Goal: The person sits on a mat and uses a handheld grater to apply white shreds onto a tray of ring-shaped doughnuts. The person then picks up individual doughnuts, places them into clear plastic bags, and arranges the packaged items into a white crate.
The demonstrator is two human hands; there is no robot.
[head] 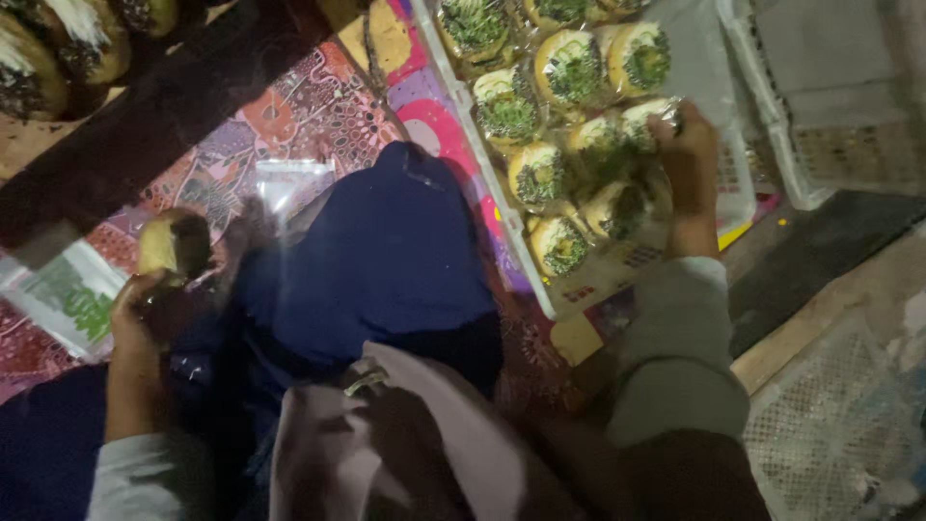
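I am sitting low on a patterned mat [318, 106] of pink, red and white, with dim light and a dark plank [164, 116] running slantwise across the upper left. My lap is covered by dark blue cloth [386, 260].

My left hand [145, 318] is closed around a round bun [174, 243], pale on one side and dark on top, held up just above my left knee. Beside it on the mat lies a clear plastic bag [68, 294] with green print, and another clear wrapper [285, 183] lies a little farther up.

The wrapped buns are off to my right and ahead: a white tray [743, 183] full of pale buns with green topping [540, 174], packed in clear film. The tray's long side runs away from me, up and slightly left. My right hand [690, 159] is the nearer one by far; that arm is stretched forward, grey sleeve [675, 328] up to the wrist, fingers curled over a wrapped bun [646, 121] at the tray's right side. The grip looks closed, though blur hides the fingertips.

More white crates [830, 96] stand to the right, and a mesh one [839, 425] near my right knee.
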